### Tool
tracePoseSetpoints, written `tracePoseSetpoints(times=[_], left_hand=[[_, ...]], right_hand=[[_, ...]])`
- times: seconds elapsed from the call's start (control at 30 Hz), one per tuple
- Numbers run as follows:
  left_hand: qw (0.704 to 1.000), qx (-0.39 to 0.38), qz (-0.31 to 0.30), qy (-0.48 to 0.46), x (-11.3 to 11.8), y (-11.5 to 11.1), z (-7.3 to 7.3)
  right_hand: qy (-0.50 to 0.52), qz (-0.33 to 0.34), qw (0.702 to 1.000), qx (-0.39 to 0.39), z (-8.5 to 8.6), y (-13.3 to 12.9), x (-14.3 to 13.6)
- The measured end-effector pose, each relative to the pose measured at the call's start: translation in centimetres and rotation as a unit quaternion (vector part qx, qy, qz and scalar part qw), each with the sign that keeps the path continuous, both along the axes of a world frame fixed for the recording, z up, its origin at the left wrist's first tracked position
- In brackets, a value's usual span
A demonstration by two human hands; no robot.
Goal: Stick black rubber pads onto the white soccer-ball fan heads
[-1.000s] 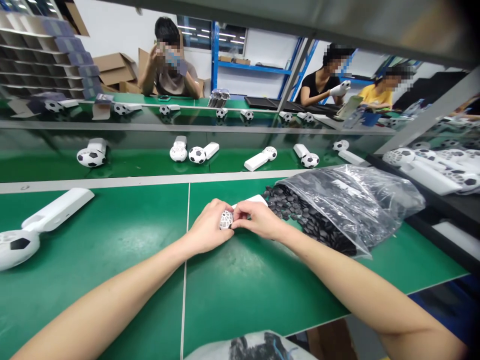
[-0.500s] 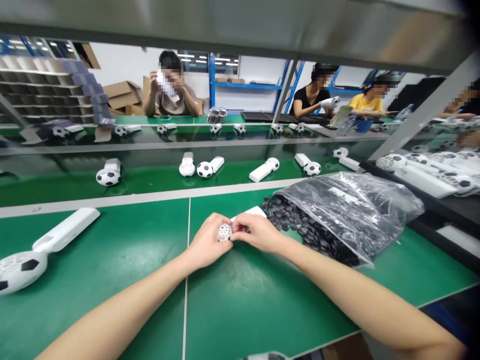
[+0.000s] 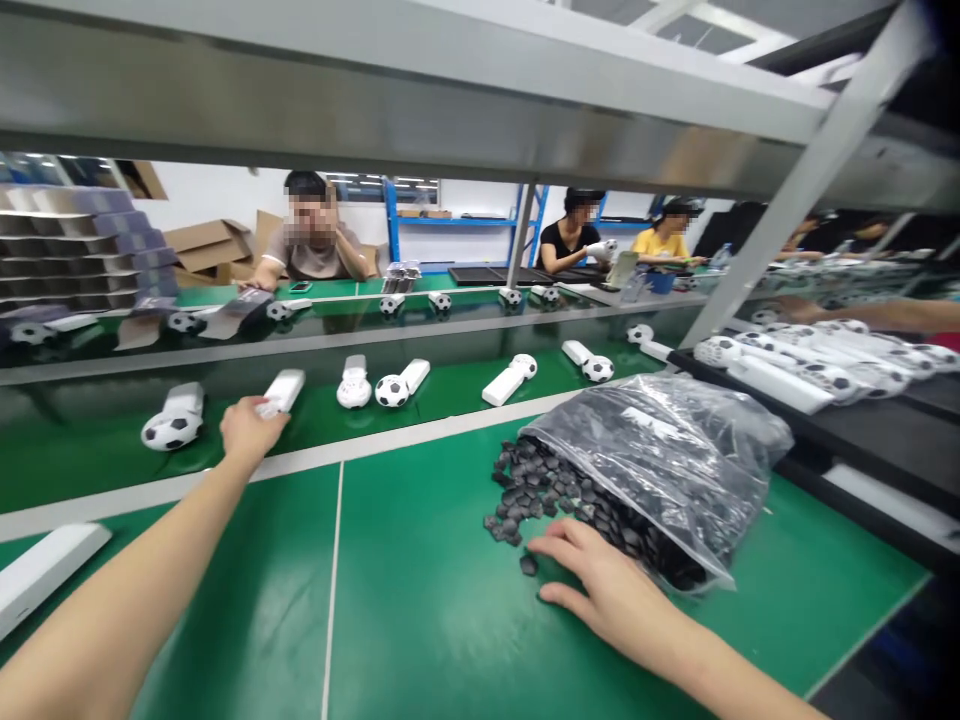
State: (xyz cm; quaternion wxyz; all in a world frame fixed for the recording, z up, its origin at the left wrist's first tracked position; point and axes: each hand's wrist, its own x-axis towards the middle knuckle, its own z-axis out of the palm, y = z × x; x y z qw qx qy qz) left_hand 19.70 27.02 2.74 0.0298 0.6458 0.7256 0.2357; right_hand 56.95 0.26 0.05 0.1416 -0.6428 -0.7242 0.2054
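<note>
My left hand (image 3: 253,432) reaches to the far lane at the left, its fingers closed round the ball end of a white football-headed device (image 3: 286,388). The device's white handle points away from me; my fingers hide most of its head. My right hand (image 3: 592,580) is low over the green table, thumb and fingers apart. Just beyond its fingertips lies a single black pentagon piece (image 3: 529,566). A heap of black pieces (image 3: 547,485) spills from a clear plastic bag (image 3: 660,450) beside that hand.
Several football-headed devices (image 3: 391,390) lie along the far lane. Black trays with more of them (image 3: 814,365) stand at right. Another white handle (image 3: 52,570) lies at near left. A metal beam (image 3: 420,110) crosses overhead. Co-workers (image 3: 315,235) sit across the line.
My hands have parted. The left has carried the white device from the table's middle to the far lane; the right has let go and moved back toward the black pieces. The view has shifted.
</note>
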Motion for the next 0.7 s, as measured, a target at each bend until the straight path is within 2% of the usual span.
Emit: tracePoseSetpoints(times=[0.07,0.13,0.27,0.33,0.43,0.57,0.63,0.7], left_hand=[[0.999,0.005,-0.017,0.035,0.4,0.6,-0.2],[0.994,0.02,-0.075,0.073,1.7,1.3,-0.3],[0.971,0.003,-0.203,0.13,6.2,4.2,-1.3],[0.962,-0.025,-0.233,0.141,8.6,5.8,-2.1],[0.959,-0.053,-0.241,0.143,11.0,7.0,-2.8],[0.956,-0.071,-0.243,0.148,11.5,6.0,-1.7],[0.954,-0.082,-0.246,0.15,10.8,4.1,-0.7],[0.951,-0.092,-0.252,0.152,9.8,1.0,0.3]], right_hand=[[-0.005,0.005,1.0,0.001,0.1,0.1,-0.2],[-0.005,0.012,1.0,0.006,0.2,0.3,-0.4],[-0.012,0.008,1.0,0.014,0.2,0.9,-0.4],[-0.016,0.009,1.0,0.018,0.2,1.2,-0.6],[-0.022,0.012,1.0,0.014,0.3,1.7,-1.1],[-0.009,0.003,1.0,0.004,0.5,2.1,-1.3],[-0.002,0.009,1.0,0.01,0.4,2.1,-1.2],[0.004,0.025,1.0,0.018,0.1,2.0,-1.0]])
